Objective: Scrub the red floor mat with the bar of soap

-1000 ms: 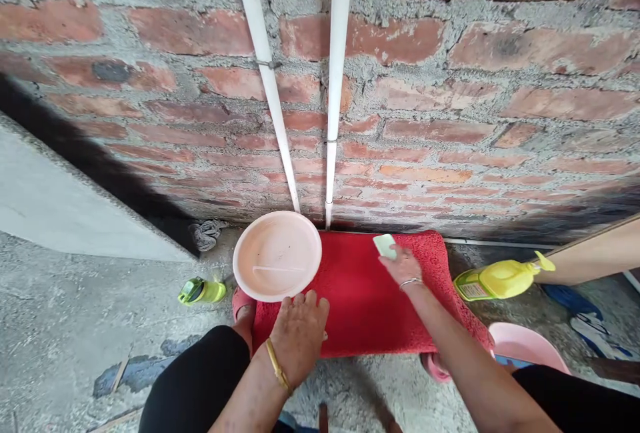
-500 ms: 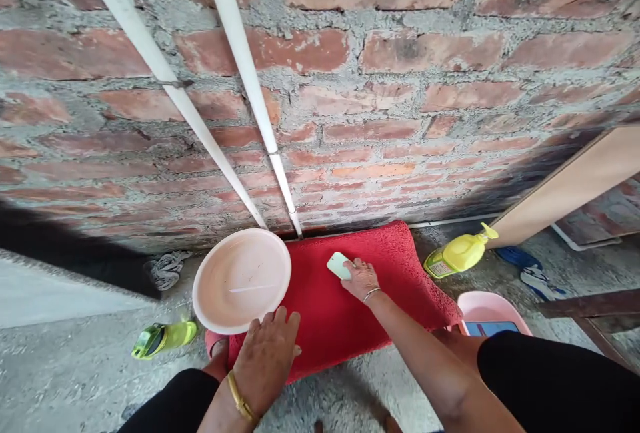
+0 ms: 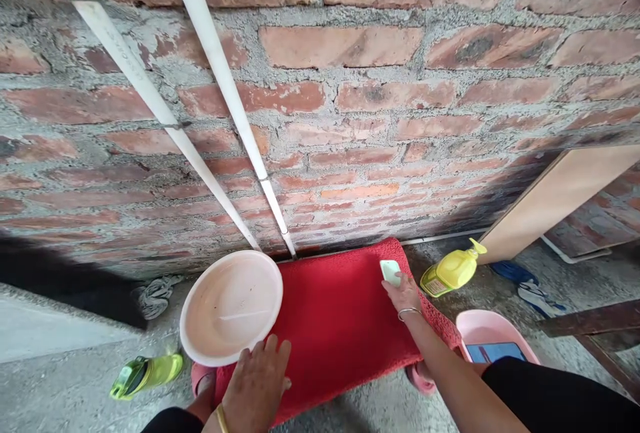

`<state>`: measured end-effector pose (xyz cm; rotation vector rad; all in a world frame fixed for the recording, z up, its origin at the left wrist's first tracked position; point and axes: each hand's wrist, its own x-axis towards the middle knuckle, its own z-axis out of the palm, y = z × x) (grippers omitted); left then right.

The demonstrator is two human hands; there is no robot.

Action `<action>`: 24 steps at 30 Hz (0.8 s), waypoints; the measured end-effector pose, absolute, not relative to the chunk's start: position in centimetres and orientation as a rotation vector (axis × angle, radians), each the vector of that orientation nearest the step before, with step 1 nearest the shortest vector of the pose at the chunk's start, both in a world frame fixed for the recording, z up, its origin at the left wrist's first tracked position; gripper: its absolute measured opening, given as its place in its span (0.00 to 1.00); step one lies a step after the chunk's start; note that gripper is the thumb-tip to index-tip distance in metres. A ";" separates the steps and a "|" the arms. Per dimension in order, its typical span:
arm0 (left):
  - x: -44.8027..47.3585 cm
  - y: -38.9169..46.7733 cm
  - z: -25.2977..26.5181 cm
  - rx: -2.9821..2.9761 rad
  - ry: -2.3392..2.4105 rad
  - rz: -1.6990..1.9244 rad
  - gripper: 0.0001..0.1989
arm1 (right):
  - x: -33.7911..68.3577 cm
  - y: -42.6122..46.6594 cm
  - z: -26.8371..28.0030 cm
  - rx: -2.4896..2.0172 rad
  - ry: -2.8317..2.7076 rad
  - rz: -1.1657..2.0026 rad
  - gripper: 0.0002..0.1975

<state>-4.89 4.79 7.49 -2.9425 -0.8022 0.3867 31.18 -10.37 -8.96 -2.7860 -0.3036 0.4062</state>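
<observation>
A red cloth (image 3: 330,319) with a fuzzy texture is spread over a low flat support in front of me. Near its far right corner, my right hand (image 3: 404,291) holds a pale green bar (image 3: 390,271) with rounded corners, which looks like soap. The bar is on or just above the cloth; I cannot tell which. On the left end stands a pale pink basin (image 3: 233,309), with a few dark specks inside. My left hand (image 3: 257,379) is open, its fingers stretched out beside the basin's near rim, perhaps touching it.
A yellow pump bottle (image 3: 451,271) stands right of the cloth, with a pink tub (image 3: 487,323) holding a phone-like slab nearer me. At left a green bottle (image 3: 145,375) lies on the concrete. Behind rise two white pipes (image 3: 225,73) and a brick wall (image 3: 350,119).
My right hand has slid the pale green bar rightward over the cloth, from its middle toward the right edge. My left hand stays by the basin. The camera view has tilted up slightly.
</observation>
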 end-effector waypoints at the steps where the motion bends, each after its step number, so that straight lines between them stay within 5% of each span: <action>1: -4.9 4.9 7.5 -2.937 -0.806 0.399 0.20 | 30.7 -8.9 -8.8 -2.761 -0.385 0.412 0.25; 11: -4.4 5.4 6.2 -2.931 -0.747 0.374 0.20 | 30.4 1.7 -7.5 -2.831 -1.016 0.454 0.27; 24: -3.4 5.6 9.5 -2.976 -0.738 0.465 0.20 | 38.0 -14.9 -8.2 -2.946 -0.058 0.403 0.32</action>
